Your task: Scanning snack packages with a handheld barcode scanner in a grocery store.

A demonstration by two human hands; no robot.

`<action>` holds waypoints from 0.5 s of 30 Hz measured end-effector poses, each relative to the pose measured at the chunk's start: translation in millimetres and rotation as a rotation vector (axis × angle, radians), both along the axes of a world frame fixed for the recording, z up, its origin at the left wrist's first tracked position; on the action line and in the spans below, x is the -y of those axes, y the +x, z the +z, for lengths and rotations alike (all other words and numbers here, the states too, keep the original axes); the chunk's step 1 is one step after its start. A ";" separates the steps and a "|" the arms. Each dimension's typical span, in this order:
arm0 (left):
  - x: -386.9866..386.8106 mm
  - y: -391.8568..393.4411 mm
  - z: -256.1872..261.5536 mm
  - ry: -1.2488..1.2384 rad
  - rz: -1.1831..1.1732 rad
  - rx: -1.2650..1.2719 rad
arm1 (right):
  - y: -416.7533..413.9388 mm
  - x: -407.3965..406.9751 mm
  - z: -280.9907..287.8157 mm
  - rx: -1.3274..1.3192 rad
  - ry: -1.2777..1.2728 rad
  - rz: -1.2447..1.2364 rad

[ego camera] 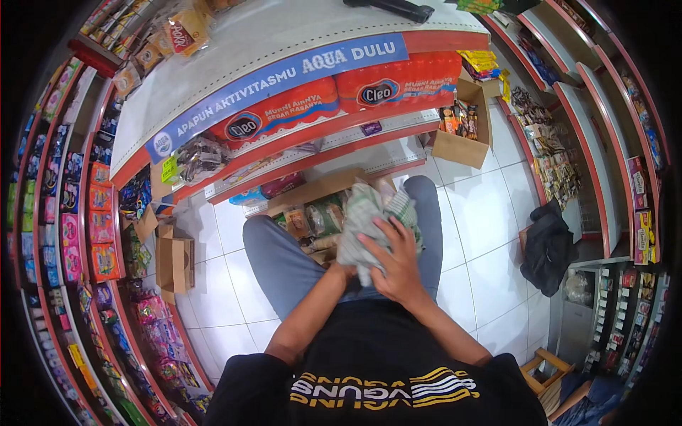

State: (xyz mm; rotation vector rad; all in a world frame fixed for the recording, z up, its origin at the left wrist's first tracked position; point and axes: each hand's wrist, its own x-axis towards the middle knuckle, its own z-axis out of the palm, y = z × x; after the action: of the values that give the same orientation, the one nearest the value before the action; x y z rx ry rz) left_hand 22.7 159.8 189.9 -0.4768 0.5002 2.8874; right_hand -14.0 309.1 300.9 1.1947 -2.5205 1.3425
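A crumpled green, white and grey checked cloth (367,229) is bunched between my hands, above the lap. My right hand (394,261) lies over it from the right, fingers spread and pressed into the fabric. From below, my left hand (345,269) supports the same bundle; its fingers are hidden behind the folds. Whether anything is wrapped inside cannot be told. Between my knees stands an open cardboard box (314,189) with plastic-wrapped packets (319,218), partly covered by the cloth.
A shelf unit (298,58) with red-wrapped water bottle packs (282,109) stands ahead. Cardboard boxes sit on the tiled floor at left (175,263) and right (463,122). A black bag (549,250) is at right. Stocked shelves (101,223) line the left. Another person (583,396) is at lower right.
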 end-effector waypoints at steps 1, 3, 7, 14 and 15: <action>-7.3 -2.4 23.5 -0.025 0.095 0.092 | -5.6 14.7 -3.3 -0.100 0.078 -0.016; -19.1 -2.5 60.4 -0.060 0.286 0.274 | -21.2 31.4 -10.3 -0.207 0.157 -0.026; 23.7 9.6 37.5 -0.228 -0.001 -0.145 | -63.5 61.9 -8.1 -0.134 -0.120 -0.060; 24.3 16.5 98.3 -0.163 -0.058 -0.357 | -115.5 64.5 -47.7 0.755 -0.397 -0.069; 23.4 17.0 107.8 -0.044 -0.023 -0.358 | -117.2 64.7 -49.5 0.901 -0.499 -0.072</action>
State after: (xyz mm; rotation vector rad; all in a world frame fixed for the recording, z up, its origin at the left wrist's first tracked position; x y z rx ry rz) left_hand 39.6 136.5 297.6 0.0458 0.6156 2.9531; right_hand -131.2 244.4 251.4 0.4245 -2.3144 2.7151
